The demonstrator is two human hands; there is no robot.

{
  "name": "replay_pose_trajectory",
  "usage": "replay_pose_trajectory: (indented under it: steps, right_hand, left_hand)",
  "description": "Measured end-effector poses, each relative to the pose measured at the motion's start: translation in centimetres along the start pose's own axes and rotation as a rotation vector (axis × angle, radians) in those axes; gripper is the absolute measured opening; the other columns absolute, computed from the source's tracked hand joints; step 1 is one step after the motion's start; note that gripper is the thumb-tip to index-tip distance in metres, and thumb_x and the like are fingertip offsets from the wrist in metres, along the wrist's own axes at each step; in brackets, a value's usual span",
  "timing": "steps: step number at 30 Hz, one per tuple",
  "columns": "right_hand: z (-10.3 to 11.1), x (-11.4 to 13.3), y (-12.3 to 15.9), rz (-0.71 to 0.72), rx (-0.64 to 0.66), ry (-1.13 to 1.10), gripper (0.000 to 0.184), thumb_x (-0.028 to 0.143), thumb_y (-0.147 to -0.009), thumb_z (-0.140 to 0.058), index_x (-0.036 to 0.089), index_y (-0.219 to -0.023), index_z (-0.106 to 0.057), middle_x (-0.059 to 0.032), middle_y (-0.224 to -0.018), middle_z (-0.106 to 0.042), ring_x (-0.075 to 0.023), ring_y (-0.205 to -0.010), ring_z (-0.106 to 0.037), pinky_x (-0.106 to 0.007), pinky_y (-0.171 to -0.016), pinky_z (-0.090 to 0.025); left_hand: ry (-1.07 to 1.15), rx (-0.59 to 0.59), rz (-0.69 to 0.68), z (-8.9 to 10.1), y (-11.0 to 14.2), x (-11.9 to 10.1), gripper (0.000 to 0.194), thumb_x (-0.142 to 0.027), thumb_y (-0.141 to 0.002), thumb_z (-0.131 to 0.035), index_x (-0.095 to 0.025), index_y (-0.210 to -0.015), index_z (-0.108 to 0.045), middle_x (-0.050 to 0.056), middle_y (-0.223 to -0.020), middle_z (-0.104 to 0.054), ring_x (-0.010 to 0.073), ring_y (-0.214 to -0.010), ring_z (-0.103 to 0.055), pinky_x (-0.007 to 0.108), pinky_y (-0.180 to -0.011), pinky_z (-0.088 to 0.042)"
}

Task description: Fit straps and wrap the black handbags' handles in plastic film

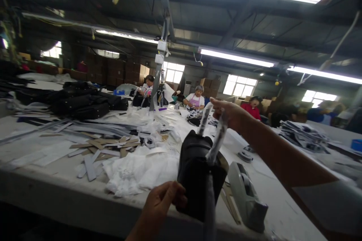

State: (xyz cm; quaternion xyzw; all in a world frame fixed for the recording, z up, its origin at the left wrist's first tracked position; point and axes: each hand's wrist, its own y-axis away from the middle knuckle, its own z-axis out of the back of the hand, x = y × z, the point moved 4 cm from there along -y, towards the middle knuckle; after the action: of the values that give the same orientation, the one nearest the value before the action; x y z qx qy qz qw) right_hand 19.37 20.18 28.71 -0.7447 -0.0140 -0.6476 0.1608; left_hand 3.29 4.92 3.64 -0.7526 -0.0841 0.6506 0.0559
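Observation:
A black handbag [195,173] is held up at the table's front edge, its handles [217,141] wrapped in clear plastic. My right hand [226,113] grips the top of the handles, fingers closed around them. Low on the bag's left side, my left hand [166,199] pinches its edge between thumb and fingers. A plastic-wrapped strap [209,207] hangs down the bag's front. Just right of the bag stands a grey tape dispenser [246,196].
White wrapping sheets [138,169] and cardboard strips [104,145] lie left of the bag. Black bags [76,99] are piled farther left. Several people work across the table, one in a purple apron [195,101]. Stacked pieces [304,135] lie at right.

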Motion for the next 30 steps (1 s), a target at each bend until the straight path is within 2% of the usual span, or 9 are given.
replay_pose_trajectory:
  steps: [4,7,10,16,20,23,25,27,30]
  right_hand:
    - [1.6,2.9,-2.4,0.084,0.026,0.277,0.025,0.02,-0.058,-0.093,0.013,-0.066,-0.071,0.0026,-0.052,-0.058,-0.0077,-0.045,-0.043,-0.02,-0.042,-0.035]
    - [2.4,4.0,-3.6,0.234,0.063,0.687,0.022,0.034,-0.066,-0.088,0.017,-0.077,-0.077,-0.0041,-0.067,-0.071,-0.0133,-0.058,-0.057,-0.025,-0.053,-0.043]
    - [2.6,3.0,-4.4,0.339,0.186,0.93,0.026,0.042,-0.073,-0.081,0.024,-0.091,-0.079,-0.0052,-0.086,-0.076,-0.0181,-0.077,-0.066,-0.031,-0.071,-0.05]
    - [4.2,-1.2,-5.6,0.386,0.26,0.992,0.031,0.042,-0.074,-0.078,0.024,-0.099,-0.078,-0.0053,-0.097,-0.077,-0.0227,-0.088,-0.07,-0.035,-0.081,-0.053]
    - [5.0,-3.7,-4.6,0.455,0.173,1.041,0.031,0.038,-0.077,-0.075,0.02,-0.103,-0.076,-0.0084,-0.101,-0.076,-0.0278,-0.094,-0.069,-0.043,-0.089,-0.051]
    - [5.6,-4.8,-0.4,0.625,-0.071,1.046,0.038,0.035,-0.083,-0.067,0.021,-0.119,-0.068,-0.0113,-0.12,-0.069,-0.0315,-0.112,-0.06,-0.051,-0.104,-0.04]
    - [6.1,-5.9,4.6,0.818,-0.404,1.009,0.038,0.038,-0.084,-0.066,0.021,-0.119,-0.066,-0.0115,-0.118,-0.068,-0.0299,-0.104,-0.064,-0.047,-0.099,-0.044]
    - [6.3,-9.2,8.9,0.685,-0.469,0.908,0.027,0.044,-0.087,-0.063,0.022,-0.1,-0.071,-0.0063,-0.087,-0.074,-0.0242,-0.075,-0.068,-0.038,-0.077,-0.053]
    - [4.3,-18.1,12.7,0.015,0.083,0.637,0.042,0.058,-0.087,-0.057,0.02,-0.087,-0.073,-0.0045,-0.07,-0.072,-0.0173,-0.048,-0.063,-0.027,-0.048,-0.048]
  left_hand:
    - [-0.295,-0.329,-0.206,3.4,-0.6,-1.0,0.034,-0.047,-0.089,-0.057,-0.022,-0.108,-0.069,0.007,-0.101,-0.075,0.0241,-0.093,-0.07,0.035,-0.084,-0.055]
    - [-0.601,-0.528,-0.435,4.7,-1.2,-1.5,0.042,-0.04,-0.088,-0.06,-0.026,-0.128,-0.059,0.009,-0.135,-0.061,0.029,-0.126,-0.054,0.047,-0.105,-0.044]
    - [-0.799,-0.563,-0.515,4.3,-1.7,-0.6,0.058,-0.038,-0.086,-0.063,-0.024,-0.14,-0.049,0.012,-0.148,-0.048,0.0316,-0.139,-0.04,0.053,-0.112,-0.035]
    - [-0.786,-0.272,-0.171,1.6,-1.7,4.2,0.036,-0.038,-0.087,-0.061,-0.026,-0.121,-0.068,0.009,-0.12,-0.072,0.0322,-0.113,-0.063,0.052,-0.102,-0.043]
    - [-0.426,-0.181,0.069,0.8,-1.5,6.7,0.049,-0.055,-0.085,-0.058,-0.019,-0.116,-0.069,0.009,-0.088,-0.076,0.0263,-0.081,-0.07,0.038,-0.076,-0.054]
    - [-0.032,-0.161,0.272,0.5,-1.3,7.8,0.064,-0.067,-0.073,-0.064,-0.016,-0.112,-0.068,0.002,-0.07,-0.066,0.0155,-0.055,-0.059,0.026,-0.051,-0.047]
    - [0.13,-0.194,0.352,0.4,-1.1,7.7,0.058,-0.065,-0.068,-0.071,-0.017,-0.099,-0.069,-0.001,-0.071,-0.063,0.0105,-0.054,-0.053,0.02,-0.049,-0.042]
    - [0.176,-0.217,0.357,0.4,-0.8,7.2,0.049,-0.061,-0.068,-0.075,-0.016,-0.087,-0.068,-0.002,-0.07,-0.061,0.008,-0.054,-0.05,0.018,-0.049,-0.038]
    - [0.139,-0.212,0.293,0.2,-0.5,6.3,0.048,-0.06,-0.069,-0.075,-0.015,-0.082,-0.068,-0.002,-0.066,-0.06,0.0083,-0.053,-0.05,0.019,-0.051,-0.037]
